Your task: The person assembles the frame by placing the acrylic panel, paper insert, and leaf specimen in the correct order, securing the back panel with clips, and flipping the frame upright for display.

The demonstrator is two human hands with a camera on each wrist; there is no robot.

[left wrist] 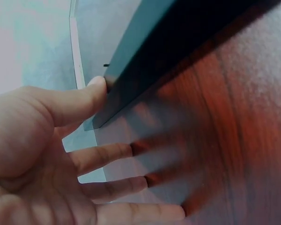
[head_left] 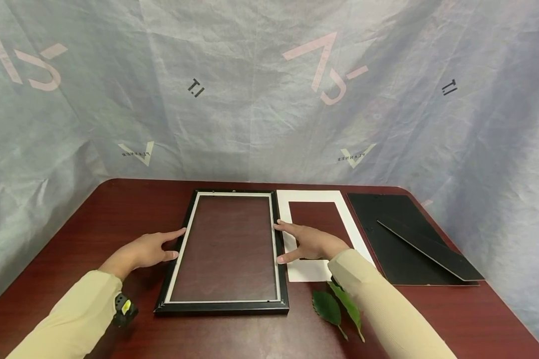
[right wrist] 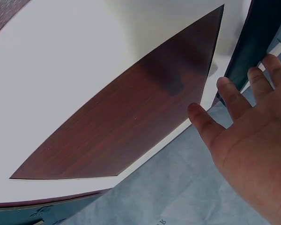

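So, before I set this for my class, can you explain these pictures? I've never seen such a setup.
There is no machine, just a person's bare left hand and right hand. The wide picture comes from a camera on the head; the close-ups come from one on each wrist. A black frame lies on the dark red table. To its right are a hollow white mat and a black board with a flap. Two green leaves lie in front of the mat. Both hands are at the frame's long sides, neither gripping anything.
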